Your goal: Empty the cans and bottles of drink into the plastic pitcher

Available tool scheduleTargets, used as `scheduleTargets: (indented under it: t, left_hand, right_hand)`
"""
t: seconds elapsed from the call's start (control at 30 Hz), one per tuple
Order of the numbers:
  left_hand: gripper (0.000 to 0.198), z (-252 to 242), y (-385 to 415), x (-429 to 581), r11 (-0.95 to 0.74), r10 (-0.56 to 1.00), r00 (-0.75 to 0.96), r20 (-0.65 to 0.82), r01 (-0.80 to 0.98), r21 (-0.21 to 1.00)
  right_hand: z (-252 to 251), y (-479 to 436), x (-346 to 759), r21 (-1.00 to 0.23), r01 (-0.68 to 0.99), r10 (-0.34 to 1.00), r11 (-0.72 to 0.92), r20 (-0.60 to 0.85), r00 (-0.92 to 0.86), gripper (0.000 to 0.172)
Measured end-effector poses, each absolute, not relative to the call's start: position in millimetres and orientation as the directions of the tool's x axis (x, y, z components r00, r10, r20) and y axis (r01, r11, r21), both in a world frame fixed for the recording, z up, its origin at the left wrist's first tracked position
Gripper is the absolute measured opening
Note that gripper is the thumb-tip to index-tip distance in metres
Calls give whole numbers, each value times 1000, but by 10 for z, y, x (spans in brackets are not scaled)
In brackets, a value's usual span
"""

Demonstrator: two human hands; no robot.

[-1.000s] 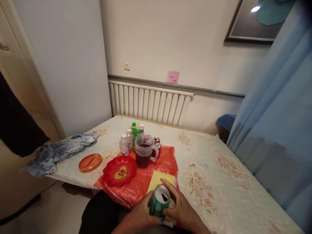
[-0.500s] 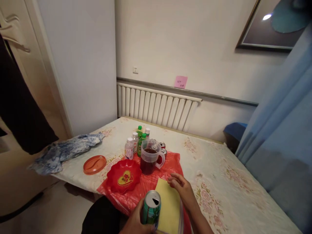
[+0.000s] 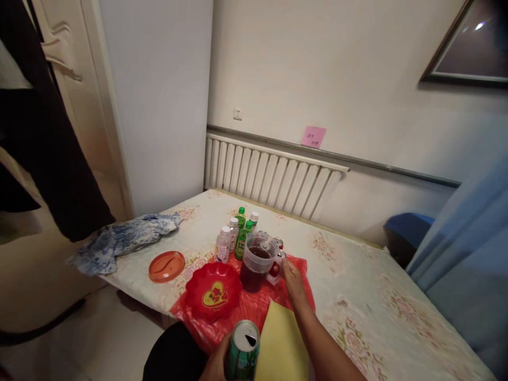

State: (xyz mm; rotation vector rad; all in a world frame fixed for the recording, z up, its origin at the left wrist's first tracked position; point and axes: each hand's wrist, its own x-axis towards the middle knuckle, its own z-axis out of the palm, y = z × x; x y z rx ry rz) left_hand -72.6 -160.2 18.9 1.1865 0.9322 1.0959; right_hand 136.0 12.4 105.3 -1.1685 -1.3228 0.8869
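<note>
Counts: one opened green drink can (image 3: 243, 355); one clear pitcher (image 3: 254, 272) of dark liquid; five bottles (image 3: 223, 247), two green-capped, three white-capped; at least two cans (image 3: 279, 243) behind the pitcher; one red scalloped dish (image 3: 213, 292); one orange lid (image 3: 166, 266). Green drink can upright in left hand (image 3: 217, 364), beside yellow sheet (image 3: 281, 344). Pitcher just left of right hand (image 3: 292, 278), at its handle (image 3: 273, 281); finger closure unclear.

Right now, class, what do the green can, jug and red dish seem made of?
Green can: metal, likely aluminium; bare silvery top, printed side. Jug: probably smooth plastic; see-through, slightly cloudy wall, though glass isn't ruled out. Red dish: likely glossy plastic; soft sheen, scalloped rim.
</note>
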Motion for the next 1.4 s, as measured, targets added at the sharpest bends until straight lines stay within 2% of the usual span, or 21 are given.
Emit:
scheduleTargets:
  t: [0.17, 0.47, 0.7, 0.97, 1.1, 1.2, 1.4]
  left_hand:
    - [84, 203, -1614, -776, 42, 980, 196, -18, -119, 992]
    - [81, 167, -1609, -931, 30, 993, 112, -27, -23, 999]
    - [79, 278, -1649, -950, 79, 992, 101, -77, -16, 997]
    - [76, 390, -1688, -868, 82, 995, 72, -76, -97, 992]
    - [75, 488, -1717, -817, 100, 990, 112, -88, -108, 989]
    - [72, 529, -1740, -781, 83, 988, 135, -69, -103, 991]
    - [77, 458, -1762, -768, 45, 989, 143, -31, -93, 995]
  right_hand:
    - [1023, 231, 1209, -982, 31, 977, 187, 189, 95, 49]
    - [1059, 245, 996, -979, -102, 952, 175, 142, 270, 39]
    - [1287, 134, 1041, -968, -121, 936, 218, 173, 307, 34]
    - [1850, -14, 1238, -939, -144, 899, 313, 243, 365, 36]
    - [2039, -142, 1400, -923, -160, 885, 350, 270, 380, 35]
    - [2061, -248, 1531, -918, -173, 883, 357, 271, 382, 34]
    - [1843, -536, 1790, -928, -179, 889, 326, 236, 393, 35]
